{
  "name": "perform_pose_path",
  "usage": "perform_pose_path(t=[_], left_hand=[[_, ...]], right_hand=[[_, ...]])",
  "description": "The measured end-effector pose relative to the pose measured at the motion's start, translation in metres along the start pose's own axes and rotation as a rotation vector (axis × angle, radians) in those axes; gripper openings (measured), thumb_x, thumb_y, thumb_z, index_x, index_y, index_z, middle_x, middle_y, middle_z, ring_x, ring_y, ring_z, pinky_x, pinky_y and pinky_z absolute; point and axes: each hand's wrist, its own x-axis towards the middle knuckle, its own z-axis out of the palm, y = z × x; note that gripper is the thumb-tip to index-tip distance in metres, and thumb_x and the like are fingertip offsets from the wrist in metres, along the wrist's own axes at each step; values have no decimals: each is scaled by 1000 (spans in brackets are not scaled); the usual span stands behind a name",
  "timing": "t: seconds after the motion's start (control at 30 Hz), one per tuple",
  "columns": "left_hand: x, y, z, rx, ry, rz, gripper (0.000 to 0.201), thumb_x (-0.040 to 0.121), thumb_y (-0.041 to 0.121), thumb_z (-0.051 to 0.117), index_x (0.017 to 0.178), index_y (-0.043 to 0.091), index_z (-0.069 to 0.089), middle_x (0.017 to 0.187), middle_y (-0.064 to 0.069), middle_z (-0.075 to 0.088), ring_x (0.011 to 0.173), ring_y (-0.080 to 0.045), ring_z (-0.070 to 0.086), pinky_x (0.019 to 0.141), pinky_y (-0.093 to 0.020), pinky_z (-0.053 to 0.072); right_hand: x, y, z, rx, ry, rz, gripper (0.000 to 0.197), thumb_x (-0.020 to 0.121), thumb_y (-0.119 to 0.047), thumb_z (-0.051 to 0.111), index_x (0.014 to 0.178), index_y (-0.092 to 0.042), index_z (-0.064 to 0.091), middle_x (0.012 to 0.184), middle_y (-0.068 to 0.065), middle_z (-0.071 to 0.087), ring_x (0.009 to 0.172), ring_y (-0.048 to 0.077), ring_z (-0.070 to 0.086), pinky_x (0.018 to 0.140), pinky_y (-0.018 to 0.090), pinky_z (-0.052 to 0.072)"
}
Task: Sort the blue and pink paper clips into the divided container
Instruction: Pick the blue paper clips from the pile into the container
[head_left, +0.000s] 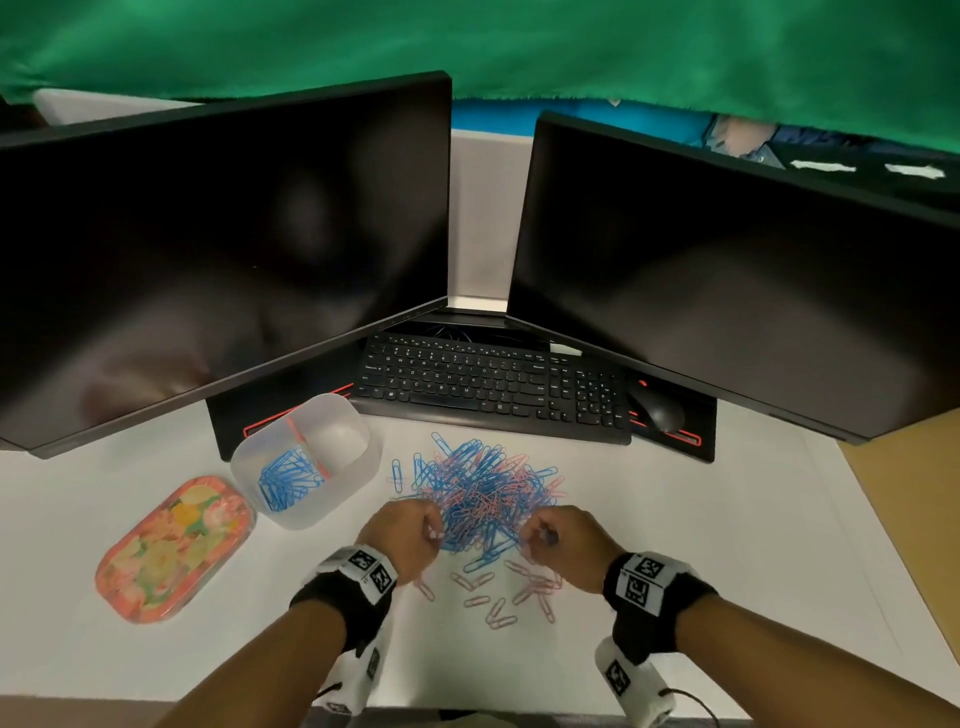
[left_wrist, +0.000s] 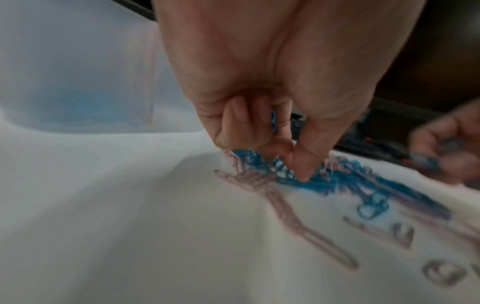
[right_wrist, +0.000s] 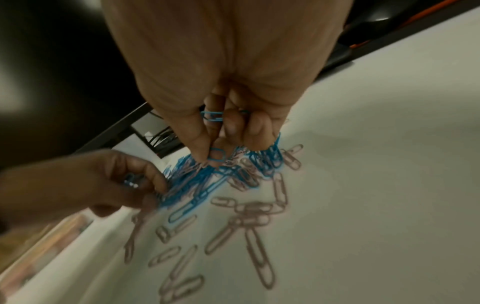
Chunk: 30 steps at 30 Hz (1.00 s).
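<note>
A mixed heap of blue and pink paper clips (head_left: 485, 493) lies on the white desk, with several loose pink clips (head_left: 511, 590) nearer to me. The translucent divided container (head_left: 358, 470) stands to the left; its left compartment holds blue clips (head_left: 285, 478), the right one looks bare. My left hand (head_left: 434, 535) is at the heap's near left edge, fingers curled round blue clips (left_wrist: 273, 121), thumb tip down in the heap. My right hand (head_left: 535, 538) at the near right edge pinches a blue clip (right_wrist: 217, 154) and holds more blue clips (right_wrist: 211, 116) in curled fingers.
A floral lid (head_left: 174, 548) lies left of the container. Behind the heap are a black keyboard (head_left: 493, 387), a mouse (head_left: 657, 410) and two dark monitors (head_left: 223, 249). The desk's right edge (head_left: 852, 467) borders a brown surface.
</note>
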Motion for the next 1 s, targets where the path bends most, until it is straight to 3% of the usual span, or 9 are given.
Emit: perform_pose_path(t=[0.1, 0.23, 0.33, 0.47, 0.53, 0.6, 0.7, 0.8, 1.0], left_hand=[[0, -4, 5, 97, 24, 15, 15, 82, 21, 62, 75, 34, 58, 94, 8, 67, 85, -13, 63, 78, -24, 51], [0, -8, 8, 124, 19, 54, 11, 84, 24, 60, 77, 32, 57, 93, 9, 62, 84, -12, 60, 76, -23, 49], [0, -11, 8, 117, 12, 57, 15, 84, 25, 58, 72, 31, 52, 87, 10, 57, 82, -12, 57, 75, -23, 48], [-4, -13, 1, -53, 13, 34, 24, 79, 16, 63, 63, 30, 53, 75, 11, 62, 77, -13, 60, 70, -17, 46], [-10, -13, -6, -179, -1, 58, 23, 79, 12, 67, 66, 30, 59, 75, 9, 62, 77, -13, 60, 67, -13, 45], [-15, -11, -16, -336, -11, 59, 19, 81, 10, 67, 81, 29, 67, 77, 8, 61, 76, -12, 58, 67, -13, 46], [-23, -7, -36, -720, -93, -66, 27, 91, 3, 56, 110, 18, 68, 73, 5, 53, 57, -9, 43, 49, -15, 37], [-32, -10, -58, -1196, -109, -173, 28, 88, -5, 47, 108, 3, 66, 65, -1, 41, 48, -11, 25, 46, -22, 20], [-51, -31, -95, -1660, 25, -202, 18, 81, 7, 40, 87, 8, 57, 74, -6, 49, 53, -15, 39, 48, -22, 35]], right_hand=[[2, -3, -2, 66, 6, 61, 12, 87, -12, 61, 93, -22, 63, 81, -4, 64, 73, 15, 59, 68, 22, 47], [4, -9, -2, 105, -4, 82, 14, 89, -11, 60, 98, -20, 63, 71, -8, 57, 60, 3, 51, 59, 14, 40], [5, -16, -4, 183, -22, 116, 17, 90, -9, 57, 102, -20, 62, 74, -4, 60, 62, 5, 54, 58, 12, 43], [10, -24, -5, 608, -55, 226, 23, 90, 3, 49, 103, -10, 63, 62, 6, 53, 54, 18, 46, 52, 25, 42], [15, -30, -7, 828, -67, 275, 22, 88, 6, 46, 99, -2, 62, 62, 11, 52, 53, 23, 48, 51, 31, 42], [19, -39, -7, 974, -115, 294, 19, 89, 5, 41, 87, -2, 59, 67, 12, 53, 56, 24, 52, 51, 32, 44], [25, -58, -7, 1057, -182, 301, 19, 91, 0, 38, 89, -4, 57, 74, 11, 58, 63, 25, 58, 55, 32, 50], [35, -80, -3, 1072, -236, 297, 21, 92, -3, 39, 102, -3, 57, 81, 13, 64, 68, 25, 63, 59, 32, 54], [67, -143, 20, 978, -332, 269, 24, 92, -5, 45, 111, -1, 59, 92, 19, 68, 80, 30, 68, 68, 35, 58]])
